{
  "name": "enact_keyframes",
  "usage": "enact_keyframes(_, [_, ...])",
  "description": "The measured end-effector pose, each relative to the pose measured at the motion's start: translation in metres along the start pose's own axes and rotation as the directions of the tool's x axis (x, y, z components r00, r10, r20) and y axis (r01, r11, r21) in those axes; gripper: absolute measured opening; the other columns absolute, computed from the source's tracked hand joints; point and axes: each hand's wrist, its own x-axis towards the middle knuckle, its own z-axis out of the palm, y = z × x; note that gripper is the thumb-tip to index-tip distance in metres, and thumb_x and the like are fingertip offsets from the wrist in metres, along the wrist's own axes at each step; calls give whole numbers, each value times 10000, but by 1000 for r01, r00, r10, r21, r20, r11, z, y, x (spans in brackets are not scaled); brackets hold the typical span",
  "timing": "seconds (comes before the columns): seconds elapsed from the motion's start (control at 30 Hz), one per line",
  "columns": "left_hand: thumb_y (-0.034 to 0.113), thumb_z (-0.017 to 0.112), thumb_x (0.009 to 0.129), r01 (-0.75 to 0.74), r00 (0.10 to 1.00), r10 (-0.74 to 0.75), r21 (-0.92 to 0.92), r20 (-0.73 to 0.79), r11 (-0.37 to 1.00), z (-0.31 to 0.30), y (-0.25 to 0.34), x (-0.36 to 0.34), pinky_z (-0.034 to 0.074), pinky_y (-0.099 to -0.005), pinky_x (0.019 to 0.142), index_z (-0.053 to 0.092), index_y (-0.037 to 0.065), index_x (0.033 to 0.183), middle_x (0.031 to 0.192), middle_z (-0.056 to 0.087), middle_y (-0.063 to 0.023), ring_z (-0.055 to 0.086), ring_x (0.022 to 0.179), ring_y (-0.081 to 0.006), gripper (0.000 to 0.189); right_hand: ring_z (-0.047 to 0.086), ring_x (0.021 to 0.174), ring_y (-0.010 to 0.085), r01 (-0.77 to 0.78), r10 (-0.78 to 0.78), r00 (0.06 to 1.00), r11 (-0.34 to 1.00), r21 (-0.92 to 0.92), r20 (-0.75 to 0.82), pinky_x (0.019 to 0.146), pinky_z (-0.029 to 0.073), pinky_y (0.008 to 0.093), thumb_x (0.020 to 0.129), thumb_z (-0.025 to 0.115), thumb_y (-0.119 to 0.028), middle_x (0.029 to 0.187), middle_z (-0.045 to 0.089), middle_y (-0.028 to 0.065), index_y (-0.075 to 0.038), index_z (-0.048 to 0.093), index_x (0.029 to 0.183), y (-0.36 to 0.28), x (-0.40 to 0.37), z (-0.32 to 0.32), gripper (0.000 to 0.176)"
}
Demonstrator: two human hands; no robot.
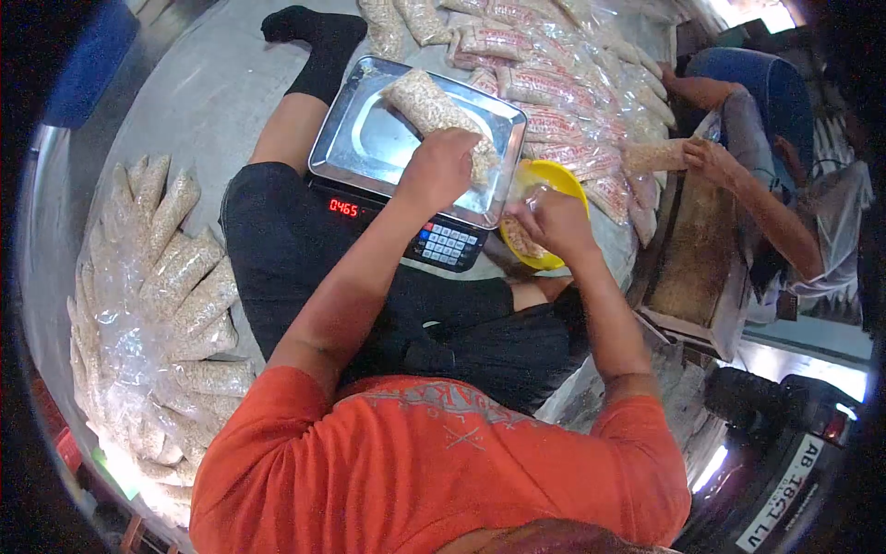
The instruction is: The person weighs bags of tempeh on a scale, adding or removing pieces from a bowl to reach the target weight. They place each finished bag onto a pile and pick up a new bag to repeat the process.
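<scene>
A clear plastic bag filled with pale, puffed-looking pieces lies tilted across the steel tray of a digital scale. The red display reads about 0.465. My left hand is closed on the bag near its lower right end, and my fingers partly cover it. Just right of the scale, a yellow bowl holds more loose pale pieces. Over this bowl is my right hand, its fingers curled beside something clear and shiny; what they grip is hard to make out.
Filled bags fan out in a large pile at left. More bags, several with red print, lie at the upper right. Another person's hand holds a filled bag beside a wooden box. A motorbike stands lower right.
</scene>
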Motion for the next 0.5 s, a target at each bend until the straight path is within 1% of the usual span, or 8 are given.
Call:
enact_keyframes(0.07, [50, 616, 904, 35, 999, -35, -31, 9, 999, 0, -2, -1, 531, -439, 968, 724, -1, 1133, 1134, 710, -221, 677, 1057, -397, 259, 684, 740, 375, -78, 78, 996, 997, -4, -47, 612, 521, 483, 1000, 599, -470, 783, 662, 133, -92, 648, 822, 4, -16, -9, 420])
enact_keyframes(0.1, [92, 631, 891, 50, 998, -57, -160, -42, 986, -4, -1, -1, 537, -482, 917, 729, -6, 1093, 1046, 718, -235, 673, 1013, -427, 245, 681, 748, 383, -190, 198, 963, 980, 60, -182, 621, 523, 486, 1003, 596, -472, 801, 666, 142, -87, 652, 832, 8, -27, -6, 425])
enact_keyframes(0.17, [173, 669, 932, 200, 977, -211, -180, -43, 963, -33, 5, 3, 546, -439, 902, 740, 20, 1110, 1046, 735, -203, 710, 984, -348, 245, 677, 780, 404, -351, 380, 837, 925, 147, -394, 661, 534, 491, 1020, 577, -460, 853, 675, 167, -74, 667, 860, 8, -41, 9, 428])
enact_keyframes(0.27, [245, 679, 969, 455, 870, -464, -94, -165, 886, -95, 8, 9, 547, -389, 884, 741, 35, 1138, 1058, 751, -155, 720, 971, -260, 277, 676, 796, 411, -540, 512, 813, 841, -28, -278, 683, 540, 487, 1027, 571, -454, 868, 675, 167, -72, 682, 902, 12, -62, 61, 417])
enact_keyframes(0.37, [360, 643, 998, 441, 864, -416, 26, -284, 897, -163, -6, -15, 543, -387, 913, 701, 52, 1271, 1122, 751, -162, 725, 1027, -302, 416, 693, 795, 391, -571, 579, 751, 811, 128, -318, 717, 548, 499, 1026, 577, -457, 902, 706, 146, -71, 719, 957, 13, -67, 46, 417])
enact_keyframes(0.43, [415, 630, 996, 411, 897, -255, 473, -360, 779, -193, -34, -47, 536, -425, 947, 661, 57, 1341, 1164, 733, -191, 709, 1060, -351, 497, 707, 806, 378, -554, 596, 690, 800, 231, -411, 732, 553, 495, 1003, 619, -454, 922, 726, 139, -70, 719, 978, 7, -59, 22, 398])
enact_keyframes(0.47, [415, 630, 996, 410, 900, -254, 494, -354, 766, -201, -47, -68, 536, -425, 947, 661, 57, 1341, 1164, 733, -191, 709, 1060, -351, 497, 712, 809, 371, -543, 610, 658, 791, 283, -442, 734, 555, 489, 984, 651, -453, 923, 733, 136, -74, 713, 991, 8, -55, 18, 385])
enact_keyframes(0.5, [432, 620, 993, 437, 897, -348, 664, -272, 607, -205, -58, -93, 516, -457, 984, 657, 62, 1341, 1226, 705, -208, 672, 1124, -377, 509, 712, 809, 371, -541, 619, 653, 784, 303, -435, 734, 555, 489, 984, 651, -453, 923, 733, 136, -74, 713, 991, 15, -54, 25, 385])
